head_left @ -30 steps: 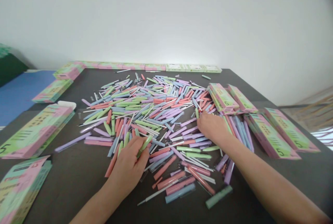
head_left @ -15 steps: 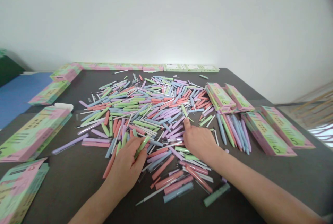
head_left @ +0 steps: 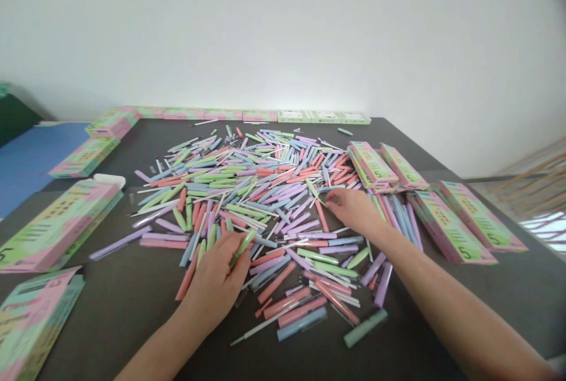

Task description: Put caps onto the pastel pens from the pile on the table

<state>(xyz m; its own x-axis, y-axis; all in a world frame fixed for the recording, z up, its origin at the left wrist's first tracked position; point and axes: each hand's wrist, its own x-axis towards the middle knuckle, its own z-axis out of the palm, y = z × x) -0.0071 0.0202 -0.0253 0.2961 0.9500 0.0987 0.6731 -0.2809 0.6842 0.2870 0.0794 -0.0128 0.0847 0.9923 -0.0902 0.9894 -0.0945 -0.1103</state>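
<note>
My left hand (head_left: pixel 220 275) is closed around a light green pen barrel (head_left: pixel 243 246), held tilted over the near left of a big pile of pens (head_left: pixel 260 192). The pile mixes green, blue, purple and coral barrels with clear caps and thin white refills. At the pile's right side is my right hand (head_left: pixel 354 211), its fingers bent and slightly apart. Its fingertips are beside the lower end of a green pen (head_left: pixel 313 191), and I see nothing held in them. Just left of it lies a coral pen (head_left: pixel 321 216).
A row of pens (head_left: pixel 404 216) lies beside pastel boxes (head_left: pixel 451 225) on the right. More boxes (head_left: pixel 62 222) line the left, one with its flap open, and a row of boxes (head_left: pixel 223 114) runs along the back. A white wall (head_left: pixel 283 33) stands behind the dark table (head_left: pixel 145 328).
My right hand has moved right and slightly away from me, uncovering a coral pen and several purple and green ones. My left hand stays put with the green barrel.
</note>
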